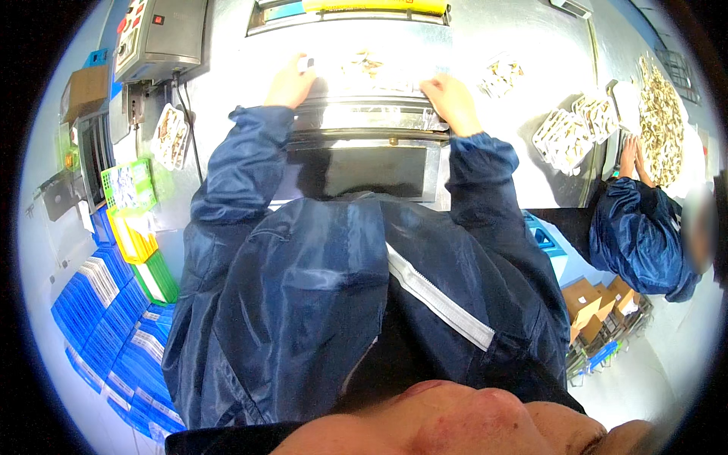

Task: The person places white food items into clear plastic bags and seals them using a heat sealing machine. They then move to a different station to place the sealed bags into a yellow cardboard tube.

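Observation:
Before me on the bright metal worktop (233, 62) lies a batch of pale and brown sliced pieces, perhaps mushrooms (369, 68); glare hides whether a tray or clear film surrounds it. My left hand (291, 84) is to the left of these pieces, its thumb and fingers slightly parted. On the right side, my right hand (452, 102) has its fingers bent near the end of a metal bar (364, 102). The glare leaves it unclear whether either hand pinches film. Crumpled clear film (429, 119) clings to the front ledge below the right hand.
Filled trays stand at right (500, 74), farther right (563, 139) and left (170, 136). A control box (170, 40) stands at upper left, a yellow roll (375, 5) at the back. A co-worker's hands (631, 156) are beside a heap of pieces (662, 125). Blue crates (114, 318) are stacked lower left.

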Demonstrator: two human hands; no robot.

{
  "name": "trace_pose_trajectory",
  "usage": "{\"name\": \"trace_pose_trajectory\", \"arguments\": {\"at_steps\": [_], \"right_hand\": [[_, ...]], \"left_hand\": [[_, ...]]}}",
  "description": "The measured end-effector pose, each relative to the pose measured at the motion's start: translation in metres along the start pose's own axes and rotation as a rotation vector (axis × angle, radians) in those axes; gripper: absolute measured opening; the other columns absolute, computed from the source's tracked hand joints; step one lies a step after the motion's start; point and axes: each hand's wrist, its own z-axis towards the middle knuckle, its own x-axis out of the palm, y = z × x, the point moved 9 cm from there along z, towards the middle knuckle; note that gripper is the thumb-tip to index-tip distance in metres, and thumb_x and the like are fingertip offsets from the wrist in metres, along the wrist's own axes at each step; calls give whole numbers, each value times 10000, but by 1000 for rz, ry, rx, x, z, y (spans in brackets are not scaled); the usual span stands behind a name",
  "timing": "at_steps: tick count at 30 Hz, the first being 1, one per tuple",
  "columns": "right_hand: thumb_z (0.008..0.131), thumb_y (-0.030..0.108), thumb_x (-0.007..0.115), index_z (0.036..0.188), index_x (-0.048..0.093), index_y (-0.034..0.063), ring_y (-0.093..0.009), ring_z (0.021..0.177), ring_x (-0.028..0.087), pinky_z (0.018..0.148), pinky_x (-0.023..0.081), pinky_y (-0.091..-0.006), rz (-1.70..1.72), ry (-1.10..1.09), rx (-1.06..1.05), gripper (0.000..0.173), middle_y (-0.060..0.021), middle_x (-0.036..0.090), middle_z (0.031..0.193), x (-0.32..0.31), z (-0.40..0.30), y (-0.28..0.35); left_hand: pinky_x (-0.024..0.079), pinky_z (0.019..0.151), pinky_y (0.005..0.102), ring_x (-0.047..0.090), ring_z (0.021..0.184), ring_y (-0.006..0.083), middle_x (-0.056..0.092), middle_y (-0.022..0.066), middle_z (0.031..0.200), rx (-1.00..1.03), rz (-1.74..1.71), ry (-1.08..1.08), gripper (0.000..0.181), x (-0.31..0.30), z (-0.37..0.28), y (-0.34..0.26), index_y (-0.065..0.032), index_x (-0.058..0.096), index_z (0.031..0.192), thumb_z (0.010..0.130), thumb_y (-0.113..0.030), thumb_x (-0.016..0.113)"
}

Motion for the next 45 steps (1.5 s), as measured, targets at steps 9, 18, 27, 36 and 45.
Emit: {"name": "trace_pose_trajectory", "arguments": {"at_steps": [9, 18, 27, 36, 45], "right_hand": [[882, 172, 579, 999, 613, 26, -330, 855, 646, 740, 501, -418, 15, -207, 35, 191, -160, 683, 877, 5, -83, -3], [834, 83, 627, 978, 693, 7, -208, 793, 620, 730, 482, -317, 306, -94, -74, 175, -99, 663, 817, 5, -64, -20], [843, 155, 704, 871, 692, 22, -135, 687, 581, 624, 450, -272, 427, 18, -149, 136, -58, 621, 733, -68, -117, 28], [955, 189, 551, 1089, 580, 3, -167, 740, 658, 667, 529, -270, 868, -168, 61, 231, -142, 704, 948, -53, 91, 24], [856, 141, 631, 1067, 636, 36, -322, 1074, 555, 943, 416, -428, -122, -360, -384, 236, -161, 614, 1109, 9, 49, 37]], "left_hand": [[418, 854, 482, 625, 938, 293, 701, 91, 891, 199, 342, -133, 303, -2, -110, -28, -94, 591, 1074, 853, -294, 647], [484, 830, 352, 635, 879, 284, 671, 167, 908, 131, -187, 0, 200, 12, -83, 5, -5, 660, 1029, 868, -116, 618], [463, 751, 311, 591, 813, 202, 639, 86, 833, 305, -190, -75, 150, -81, -148, -45, -14, 691, 916, 883, -157, 662], [477, 584, 245, 641, 675, 110, 679, 64, 777, -93, -752, -189, 232, -74, 56, -33, -25, 598, 1054, 967, -236, 554], [411, 973, 438, 495, 1187, 377, 607, 199, 1171, 518, 61, -276, 247, 12, 7, -69, -12, 587, 1116, 914, -154, 572]]}}
